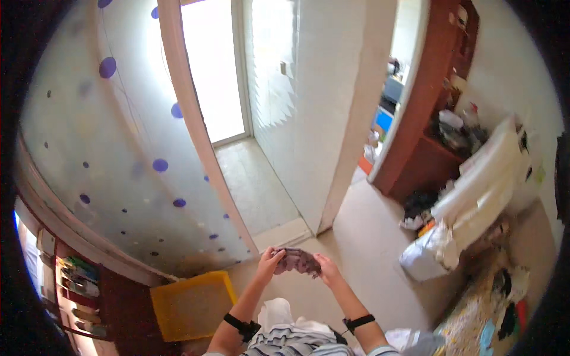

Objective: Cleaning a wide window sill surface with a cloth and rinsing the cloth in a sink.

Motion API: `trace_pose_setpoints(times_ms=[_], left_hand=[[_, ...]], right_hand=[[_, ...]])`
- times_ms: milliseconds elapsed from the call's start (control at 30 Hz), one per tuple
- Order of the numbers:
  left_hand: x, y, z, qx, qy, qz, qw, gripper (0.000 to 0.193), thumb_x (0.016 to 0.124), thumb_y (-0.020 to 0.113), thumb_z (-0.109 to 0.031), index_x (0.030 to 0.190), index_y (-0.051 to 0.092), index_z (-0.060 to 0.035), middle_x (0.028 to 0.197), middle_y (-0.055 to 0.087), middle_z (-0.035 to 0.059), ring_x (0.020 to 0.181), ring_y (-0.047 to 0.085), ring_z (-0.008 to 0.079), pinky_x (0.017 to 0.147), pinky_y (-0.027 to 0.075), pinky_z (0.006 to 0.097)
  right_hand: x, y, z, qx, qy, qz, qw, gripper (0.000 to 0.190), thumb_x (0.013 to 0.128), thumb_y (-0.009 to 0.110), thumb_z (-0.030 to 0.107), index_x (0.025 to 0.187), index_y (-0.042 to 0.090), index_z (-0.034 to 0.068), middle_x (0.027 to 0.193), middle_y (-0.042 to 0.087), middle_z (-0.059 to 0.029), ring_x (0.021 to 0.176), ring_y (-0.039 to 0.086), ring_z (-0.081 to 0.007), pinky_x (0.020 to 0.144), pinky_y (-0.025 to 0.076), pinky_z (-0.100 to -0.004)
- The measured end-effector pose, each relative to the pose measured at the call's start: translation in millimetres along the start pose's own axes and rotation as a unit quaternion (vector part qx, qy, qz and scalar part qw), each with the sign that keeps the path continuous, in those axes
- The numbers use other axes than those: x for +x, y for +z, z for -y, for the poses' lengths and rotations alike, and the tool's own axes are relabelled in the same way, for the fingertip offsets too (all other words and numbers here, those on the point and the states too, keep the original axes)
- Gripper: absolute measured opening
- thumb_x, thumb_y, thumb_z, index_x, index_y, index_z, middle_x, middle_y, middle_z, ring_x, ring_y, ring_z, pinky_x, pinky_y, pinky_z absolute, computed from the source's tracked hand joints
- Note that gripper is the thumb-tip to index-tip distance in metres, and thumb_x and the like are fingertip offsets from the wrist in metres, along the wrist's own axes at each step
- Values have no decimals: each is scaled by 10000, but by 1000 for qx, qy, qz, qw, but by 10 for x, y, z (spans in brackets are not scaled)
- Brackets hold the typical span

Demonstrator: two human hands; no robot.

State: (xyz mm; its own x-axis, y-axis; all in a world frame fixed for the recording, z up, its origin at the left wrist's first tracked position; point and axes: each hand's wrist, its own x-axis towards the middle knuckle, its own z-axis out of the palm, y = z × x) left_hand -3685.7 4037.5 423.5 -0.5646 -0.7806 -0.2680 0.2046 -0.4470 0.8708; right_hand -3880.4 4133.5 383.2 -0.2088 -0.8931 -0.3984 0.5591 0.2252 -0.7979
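Stretched between my two hands is a small mauve-brown piece of cloth (297, 261) with an uneven lower edge. My left hand (269, 261) pinches its left end, thumb laid along the top. The right end is gripped by my right hand (326, 267). Both hands hold it out in front of my body, above the pale floor (249, 285). What kind of garment or cloth it is, I cannot tell. Black straps circle both of my forearms.
A yellow plastic bin (193, 307) stands at the lower left, beside a dark cabinet (124, 302). Ahead is an open doorway (262, 191). White bundled sheeting (481, 178) leans at the right near a red-brown wooden cabinet (414, 151). A patterned surface with clutter (467, 316) lies lower right.
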Motion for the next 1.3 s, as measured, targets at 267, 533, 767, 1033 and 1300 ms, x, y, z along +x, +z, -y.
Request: trace_pose_setpoints(times_ms=[267, 533, 767, 1033, 1300], left_hand=[[2774, -366, -870, 75, 61, -141, 985, 263, 818, 625, -163, 952, 455, -14, 833, 578, 98, 675, 570, 147, 532, 495, 292], [5244, -605, -1582, 33, 101, -259, 960, 257, 792, 637, -161, 917, 469, -12, 794, 551, 84, 657, 552, 147, 507, 472, 300], [6649, -1101, -2732, 72, 121, -298, 944, 280, 810, 644, -209, 954, 511, -10, 798, 581, 86, 569, 542, 126, 416, 416, 275], [7047, -2676, -3231, 84, 156, -469, 865, 227, 794, 649, -160, 898, 529, 2, 831, 605, 80, 688, 575, 147, 584, 479, 277], [7736, -4701, -2981, 138, 45, -553, 821, 247, 738, 666, -178, 890, 559, -15, 816, 608, 98, 748, 583, 167, 672, 482, 313]], right_hand=[[2660, 150, 933, -51, 44, -98, 993, 318, 941, 451, 223, 1195, 548, 57, 1174, 578, -55, 1043, 535, -178, 883, 401, -371], [4710, 1106, 3030, 25, -131, -61, 989, 332, 954, 420, 242, 1197, 528, 43, 1215, 549, -86, 1059, 532, -202, 886, 415, -341], [6433, 2216, 4915, 31, -291, 49, 955, 388, 967, 379, 251, 1269, 458, 20, 1253, 517, -123, 1124, 505, -240, 942, 395, -365], [8143, 2617, 5610, -66, -364, 13, 929, 365, 959, 384, 219, 1275, 476, 63, 1252, 525, -83, 1146, 505, -214, 948, 401, -365], [8308, 2634, 5446, -122, -515, -200, 825, 458, 954, 281, 226, 1257, 450, -73, 1290, 500, -159, 1223, 456, -241, 1025, 340, -342]])
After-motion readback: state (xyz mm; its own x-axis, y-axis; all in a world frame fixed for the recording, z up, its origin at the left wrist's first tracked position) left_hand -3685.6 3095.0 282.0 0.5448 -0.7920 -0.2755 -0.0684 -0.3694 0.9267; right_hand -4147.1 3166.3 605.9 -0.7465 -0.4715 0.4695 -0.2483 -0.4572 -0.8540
